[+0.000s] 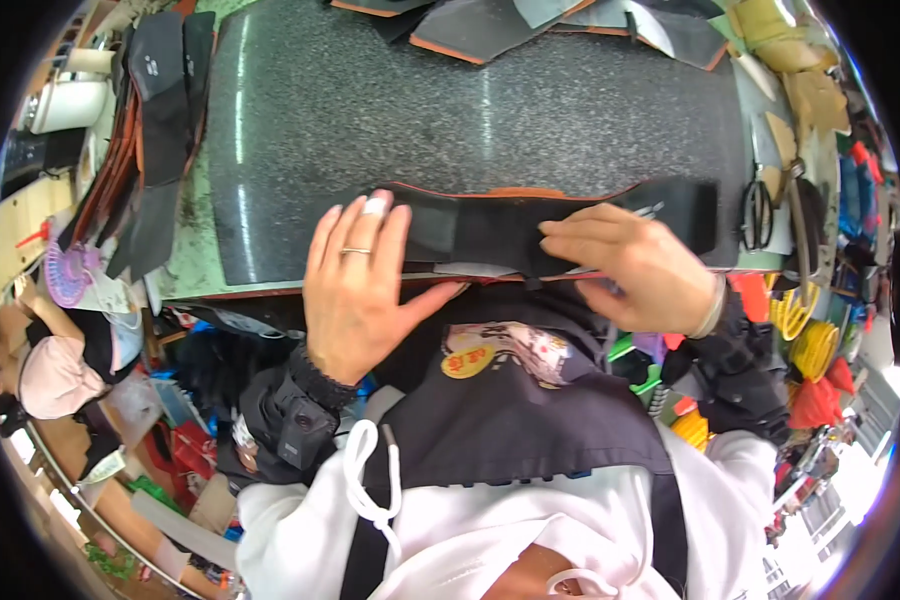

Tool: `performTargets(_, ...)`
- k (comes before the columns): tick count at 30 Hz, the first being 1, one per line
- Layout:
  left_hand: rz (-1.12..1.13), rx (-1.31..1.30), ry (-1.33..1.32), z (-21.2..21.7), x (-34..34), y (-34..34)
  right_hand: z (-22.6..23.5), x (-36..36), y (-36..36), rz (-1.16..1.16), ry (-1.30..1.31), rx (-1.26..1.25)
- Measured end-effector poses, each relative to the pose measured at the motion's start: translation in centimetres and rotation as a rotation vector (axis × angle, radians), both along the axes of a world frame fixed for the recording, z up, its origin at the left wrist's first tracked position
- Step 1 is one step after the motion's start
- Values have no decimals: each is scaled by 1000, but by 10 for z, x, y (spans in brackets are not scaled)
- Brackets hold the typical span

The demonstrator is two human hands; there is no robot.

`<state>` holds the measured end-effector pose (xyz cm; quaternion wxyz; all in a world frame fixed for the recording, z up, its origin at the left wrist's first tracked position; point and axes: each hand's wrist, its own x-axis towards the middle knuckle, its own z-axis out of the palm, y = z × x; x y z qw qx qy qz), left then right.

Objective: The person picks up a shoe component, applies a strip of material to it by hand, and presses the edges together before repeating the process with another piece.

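Note:
A long black leather-like panel (500,228) with an orange edge lies across the near side of the dark speckled work board (480,120). My left hand (355,270), with a ring and a white wrap on one fingertip, rests flat on the panel's left end, fingers stretched and thumb out along the near edge. Toward the panel's right part, my right hand (642,262) bends over it, its fingers together on top and its thumb at the near edge. The thumb's tip is partly hidden below that edge.
More black panels with orange edges (490,30) lie at the board's far side, and a stack of them (160,110) sits at the left. Scissors (757,212) lie at the right edge. A purple fan (70,270) and another person (60,370) are at far left.

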<state>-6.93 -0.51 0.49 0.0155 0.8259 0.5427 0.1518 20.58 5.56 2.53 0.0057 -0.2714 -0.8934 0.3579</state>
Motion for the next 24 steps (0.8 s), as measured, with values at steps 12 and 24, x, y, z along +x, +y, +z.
performTargets(12, -537, 56, 141, -13, 57, 6, -37, 26, -40, -76, 116, 203)
performTargets(24, -542, -4, 219, -7, 44, 16, -35, 39, -13, 23, -12, 275)
